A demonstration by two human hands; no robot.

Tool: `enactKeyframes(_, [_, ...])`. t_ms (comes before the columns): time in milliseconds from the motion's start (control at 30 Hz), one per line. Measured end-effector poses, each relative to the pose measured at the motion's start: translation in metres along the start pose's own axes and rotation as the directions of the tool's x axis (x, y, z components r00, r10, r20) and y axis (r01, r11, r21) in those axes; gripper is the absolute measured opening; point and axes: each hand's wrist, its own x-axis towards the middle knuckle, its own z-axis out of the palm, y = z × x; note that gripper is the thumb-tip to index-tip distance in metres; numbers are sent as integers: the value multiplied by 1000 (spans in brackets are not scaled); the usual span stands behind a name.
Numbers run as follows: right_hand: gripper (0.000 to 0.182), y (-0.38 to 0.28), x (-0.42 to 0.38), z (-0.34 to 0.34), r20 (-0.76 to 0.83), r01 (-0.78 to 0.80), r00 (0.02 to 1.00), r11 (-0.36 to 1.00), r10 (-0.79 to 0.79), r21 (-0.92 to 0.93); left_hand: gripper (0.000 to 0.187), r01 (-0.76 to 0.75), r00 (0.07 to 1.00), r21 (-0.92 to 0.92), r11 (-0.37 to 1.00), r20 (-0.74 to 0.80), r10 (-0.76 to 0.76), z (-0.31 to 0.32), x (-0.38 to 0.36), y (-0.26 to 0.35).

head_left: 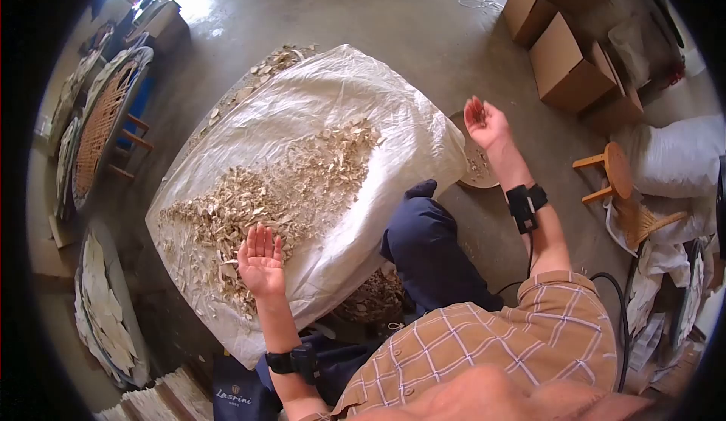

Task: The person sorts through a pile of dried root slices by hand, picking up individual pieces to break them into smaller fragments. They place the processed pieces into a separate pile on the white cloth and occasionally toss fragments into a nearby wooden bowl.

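Observation:
My left hand (262,267) is palm up with its fingers stretched out, over the near edge of a heap of dry, pale flakes (253,203). I see nothing held in it. The flakes are spread across a white woven sheet (318,92). My right hand (488,124) is turned palm up at the sheet's right side, thumb apart from its fingers. Its fingers are partly curled and in shadow; any small piece among them cannot be made out. Below it, a round shallow tray (478,183) holds a few bits and is partly covered by the sheet and my forearm.
Cardboard boxes (571,69) and a small wooden stool (618,171) are on the right, near a white sack (677,152). Round racks (112,130) lean at the left, with a tray of pale sheets (106,311) nearer me. A dark pile (372,298) shows under the sheet's near edge.

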Motion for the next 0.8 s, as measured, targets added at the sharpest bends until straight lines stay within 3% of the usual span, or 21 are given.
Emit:
enactKeyframes(33, [25, -6, 10, -23, -128, 53, 991, 999, -51, 11, 34, 2, 1000, 10, 1000, -9, -2, -2, 2, -2])
enactKeyframes(200, [28, -27, 38, -125, -376, 124, 915, 989, -143, -74, 35, 48, 999, 51, 998, 10, -49, -5, 8, -12])
enactKeyframes(300, [29, -39, 48, -163, -416, 130, 897, 989, -148, -71, 35, 62, 998, 92, 994, -20, -60, -4, 10, -15])
enactKeyframes(333, [44, -43, 51, -168, -427, 152, 891, 988, -155, -40, 35, 65, 998, 104, 992, 1, -66, -6, 11, -16])
enactKeyframes(367, [44, -48, 54, -174, -436, 152, 887, 988, -152, -36, 35, 71, 997, 113, 991, -3, -71, -8, 11, -17])
enactKeyframes(400, [55, -54, 56, -179, -392, 152, 906, 987, -161, -54, 35, 72, 997, 132, 989, -15, -71, -9, 11, -18])
enactKeyframes(467, [85, -60, 48, -172, -300, 95, 946, 989, -124, -111, 35, 73, 997, 152, 986, -27, -70, -10, 12, -20])
enactKeyframes(600, [78, -68, 23, -138, -430, 39, 897, 988, -100, -148, 35, 94, 996, 146, 985, -7, -93, -15, 16, -22])
enactKeyframes(700, [80, -71, 16, -162, -381, 52, 911, 961, -158, -273, 35, 100, 995, 167, 981, -4, -101, -12, 9, -23])
enactKeyframes(767, [75, -64, -10, -157, 81, 320, 933, 702, -352, -636, 34, 75, 996, 165, 983, 25, -80, -6, 12, -23])
enactKeyframes(800, [66, -77, 14, -151, -349, 113, 904, 927, -246, -358, 33, 70, 997, 182, 981, 14, -74, -7, 11, -23])
